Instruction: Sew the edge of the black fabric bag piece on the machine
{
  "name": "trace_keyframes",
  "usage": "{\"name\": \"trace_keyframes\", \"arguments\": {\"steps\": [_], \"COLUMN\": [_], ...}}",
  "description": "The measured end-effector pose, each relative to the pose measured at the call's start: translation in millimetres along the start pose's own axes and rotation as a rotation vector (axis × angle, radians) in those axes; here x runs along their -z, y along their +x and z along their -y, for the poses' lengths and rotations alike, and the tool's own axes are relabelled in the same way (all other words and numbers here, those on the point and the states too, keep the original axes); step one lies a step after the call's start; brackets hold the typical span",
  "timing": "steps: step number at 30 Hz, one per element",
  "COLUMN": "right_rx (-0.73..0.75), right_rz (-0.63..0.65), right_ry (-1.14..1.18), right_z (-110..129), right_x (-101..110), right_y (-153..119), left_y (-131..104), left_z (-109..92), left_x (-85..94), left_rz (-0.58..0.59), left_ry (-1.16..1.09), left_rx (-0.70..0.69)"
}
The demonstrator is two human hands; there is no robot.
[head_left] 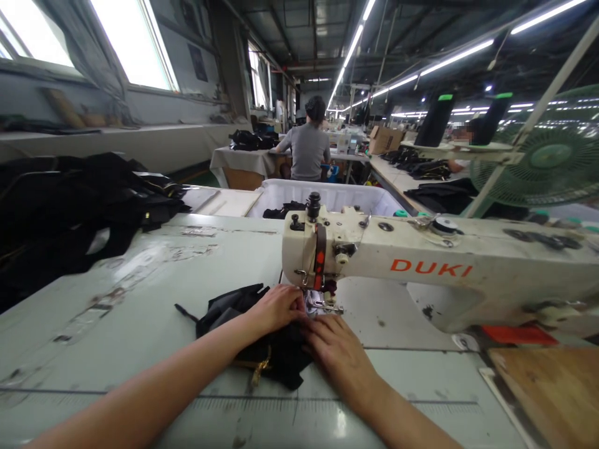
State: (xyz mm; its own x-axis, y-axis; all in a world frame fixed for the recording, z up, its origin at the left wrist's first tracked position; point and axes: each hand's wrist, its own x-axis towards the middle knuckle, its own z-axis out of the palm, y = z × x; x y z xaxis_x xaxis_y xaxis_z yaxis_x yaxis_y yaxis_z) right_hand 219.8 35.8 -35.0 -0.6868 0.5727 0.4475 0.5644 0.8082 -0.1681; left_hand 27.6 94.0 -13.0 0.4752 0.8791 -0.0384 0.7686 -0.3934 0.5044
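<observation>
A black fabric piece [285,352] with a gold zipper and pull lies on the pale green sewing table, its right edge near the presser foot [311,301] of a white sewing machine [374,249]. My left hand [279,307] rests on top of the fabric with its fingers curled together at the cloth beside the needle area. Just in front of the foot, my right hand [334,349] bends its fingers over the fabric's right edge. The two hands' fingertips nearly meet. The exact pinch under them is hidden.
Black garments [70,212] are heaped at the left. Behind the machine is a white bin [346,194] holding dark cloth. A person in a grey shirt [309,149] sits farther back. A green fan [547,156] stands at the right, above a wooden board [552,386].
</observation>
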Motion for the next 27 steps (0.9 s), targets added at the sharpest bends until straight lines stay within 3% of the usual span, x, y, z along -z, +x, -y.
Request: {"name": "trace_keyframes", "arguments": {"steps": [3,6,8,11,13,15,21,27], "right_rx": [-0.011,-0.030,-0.032,-0.023,-0.019,-0.021,-0.036,-0.015], "right_rz": [-0.028,-0.019,-0.025,-0.051,-0.067,-0.074,-0.123,-0.104], "right_ry": [0.020,0.033,0.044,0.024,-0.016,-0.048,-0.112,-0.180], "right_z": [-1,-1,0,1,2,3,2,-2], "right_x": [-5,-9,-12,-12,-11,-12,-22,-21], "right_y": [-4,-9,-13,-14,-10,-4,13,12], "left_y": [-9,-37,-59,-82,-85,-80,-62,-54], "left_z": [-9,-32,-49,-60,-54,-41,-18,-13], "left_x": [16.4,26.2,18.6,-8.8,-23.8,-27.0,0.7,1.8], "left_rz": [0.018,-0.034,-0.140,-0.303,-0.332,-0.284,-0.125,-0.061], "left_ry": [-0.013,-0.012,0.033,0.168,0.223,0.226,0.188,0.215], "left_rx": [-0.013,-0.031,-0.082,-0.186,-0.213,-0.219,-0.236,-0.246]}}
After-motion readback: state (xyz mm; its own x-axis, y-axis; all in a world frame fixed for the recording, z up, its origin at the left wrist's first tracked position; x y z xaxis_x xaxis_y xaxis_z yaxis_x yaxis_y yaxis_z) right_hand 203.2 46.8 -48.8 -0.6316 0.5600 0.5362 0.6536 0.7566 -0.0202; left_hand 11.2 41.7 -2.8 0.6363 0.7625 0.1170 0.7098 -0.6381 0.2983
